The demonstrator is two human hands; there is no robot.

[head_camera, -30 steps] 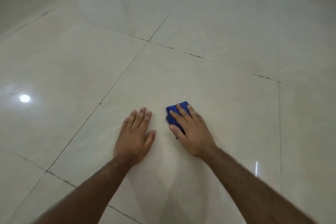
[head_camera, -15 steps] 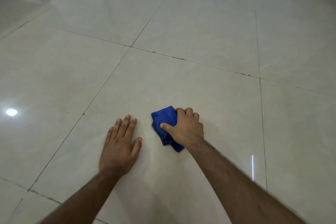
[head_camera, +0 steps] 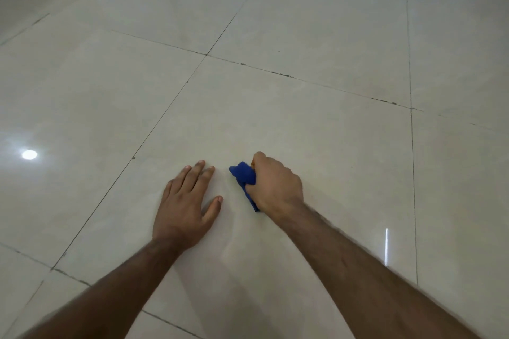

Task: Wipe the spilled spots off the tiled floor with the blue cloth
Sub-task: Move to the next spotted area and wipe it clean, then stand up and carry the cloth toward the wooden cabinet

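Tiled floor (head_camera: 303, 124): glossy cream tiles, dark grout; no spill spots discernible. Left hand (head_camera: 183, 205): fingers released, flat, bracing. Right hand (head_camera: 275, 186): fingers clenched round blue cloth (head_camera: 243, 177), bunched beneath them. Step: wiping. Next: likely a firm downward sweep.

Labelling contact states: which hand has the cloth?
The right hand: its fingers curl round the bunched blue cloth. The left hand lies flat on the floor tile, holding nothing.

Right hand (head_camera: 275, 187) around blue cloth (head_camera: 243, 176) on floor (head_camera: 330, 132)
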